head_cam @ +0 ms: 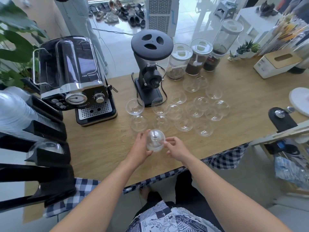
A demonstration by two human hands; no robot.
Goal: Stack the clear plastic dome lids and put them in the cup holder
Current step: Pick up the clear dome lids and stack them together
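Note:
A small stack of clear dome lids [155,140] is held just above the wooden table [100,144]. My left hand [140,149] wraps its left side and bottom. My right hand [175,148] touches its right edge with the fingertips. Several loose clear dome lids [192,109] lie scattered on the table behind the stack, most with the opening up. The black cup holder [48,148] stands at the left edge, with a dome lid [46,147] poking out of one slot and a sleeve of cups [15,113] in an upper slot.
A black espresso machine [71,77] stands at the back left and a black coffee grinder [150,64] beside it. Clear jars [194,59] line the far edge. A tissue box [275,64] and a black tamper stand [282,118] are at the right.

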